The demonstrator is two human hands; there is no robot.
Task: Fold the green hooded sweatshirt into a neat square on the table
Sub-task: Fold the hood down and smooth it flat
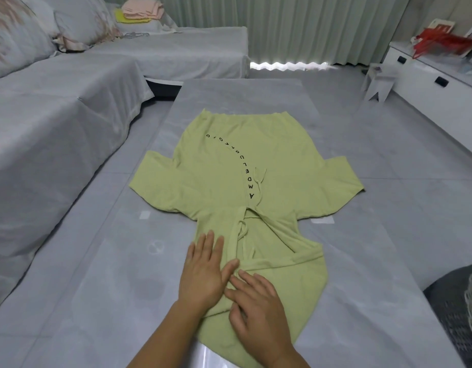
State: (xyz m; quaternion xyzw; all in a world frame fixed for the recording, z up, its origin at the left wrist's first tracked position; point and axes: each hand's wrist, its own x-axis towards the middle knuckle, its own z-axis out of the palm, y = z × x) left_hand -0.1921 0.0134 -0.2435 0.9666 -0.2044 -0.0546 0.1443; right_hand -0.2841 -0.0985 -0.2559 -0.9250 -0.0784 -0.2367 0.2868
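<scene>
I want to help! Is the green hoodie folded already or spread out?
Spread out. The sweatshirt lies flat on the table, sleeves out sideways; left hand and right hand press its hood.

Just one view here, wide-angle, from my head, looking forward and down along the table (349,261). My left hand (203,272) and right hand (258,309) are close, at the bottom edge. The sofa (56,128) and curtains (309,27) sit far off.

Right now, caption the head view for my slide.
Smoothing step: left hand and right hand flat on the hood of a green hooded sweatshirt spread on the grey table.
</scene>
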